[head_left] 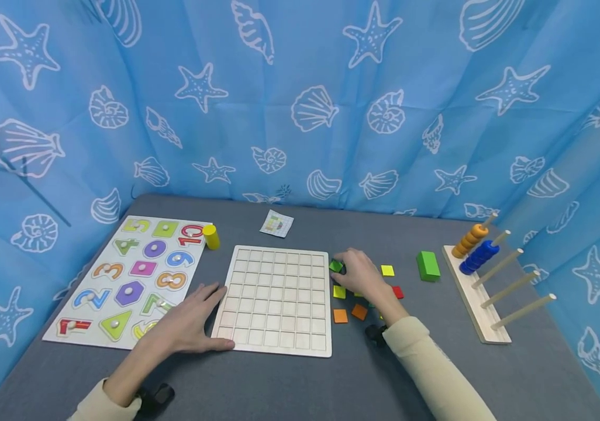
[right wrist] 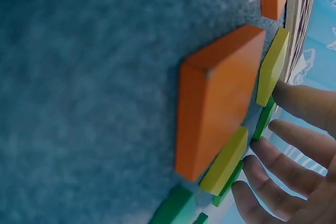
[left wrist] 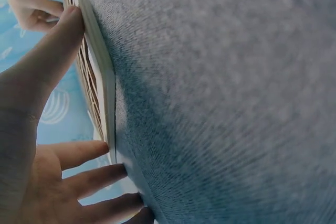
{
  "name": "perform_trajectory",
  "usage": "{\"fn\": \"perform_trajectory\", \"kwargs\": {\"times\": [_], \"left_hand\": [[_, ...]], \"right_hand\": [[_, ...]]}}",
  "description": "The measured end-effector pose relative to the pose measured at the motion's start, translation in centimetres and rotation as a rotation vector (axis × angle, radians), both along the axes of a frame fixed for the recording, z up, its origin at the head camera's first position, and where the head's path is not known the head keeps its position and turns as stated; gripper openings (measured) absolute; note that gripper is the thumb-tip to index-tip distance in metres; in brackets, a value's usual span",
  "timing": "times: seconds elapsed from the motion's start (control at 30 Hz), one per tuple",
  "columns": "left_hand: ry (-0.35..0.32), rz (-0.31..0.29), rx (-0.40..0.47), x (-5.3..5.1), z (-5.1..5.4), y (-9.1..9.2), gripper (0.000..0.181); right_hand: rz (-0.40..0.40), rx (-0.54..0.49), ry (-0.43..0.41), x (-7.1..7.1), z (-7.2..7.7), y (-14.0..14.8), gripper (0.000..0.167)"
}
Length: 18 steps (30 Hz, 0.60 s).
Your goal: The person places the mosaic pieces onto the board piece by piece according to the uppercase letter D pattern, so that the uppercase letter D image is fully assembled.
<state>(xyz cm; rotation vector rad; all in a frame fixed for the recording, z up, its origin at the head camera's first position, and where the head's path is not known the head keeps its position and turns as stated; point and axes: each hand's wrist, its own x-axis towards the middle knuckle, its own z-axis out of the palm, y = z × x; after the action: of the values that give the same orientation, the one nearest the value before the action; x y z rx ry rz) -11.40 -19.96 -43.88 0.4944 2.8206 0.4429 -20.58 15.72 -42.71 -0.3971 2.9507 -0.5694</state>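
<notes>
Showing right of centre in the frame: green tile [head_left: 336,266], likely light, stiff, slightly slippery; best pinched by opposite edges. Right hand [head_left: 362,273]: palm down, reaching from lower right, fingertips at the tile; cannot tell whether they grip. Left hand [head_left: 186,321]: lower left of centre, apart from the right, fingers spread, touching the board's [head_left: 273,301] edge.
</notes>
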Motion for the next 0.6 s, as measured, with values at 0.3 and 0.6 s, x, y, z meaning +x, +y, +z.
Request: {"fn": "perform_trajectory", "kwargs": {"times": [0.3,0.6], "left_hand": [[-0.004,-0.027,-0.013,-0.36,0.18,-0.18,0.126],[-0.032,-0.012,-0.047,-0.70,0.19,0.01,0.126]], "right_hand": [[-0.044,-0.014,-0.008,-0.36,-0.11,-0.30,0.037],[-0.082,-0.042,-0.021,-0.56,-0.15,-0.58,0.028]]}}
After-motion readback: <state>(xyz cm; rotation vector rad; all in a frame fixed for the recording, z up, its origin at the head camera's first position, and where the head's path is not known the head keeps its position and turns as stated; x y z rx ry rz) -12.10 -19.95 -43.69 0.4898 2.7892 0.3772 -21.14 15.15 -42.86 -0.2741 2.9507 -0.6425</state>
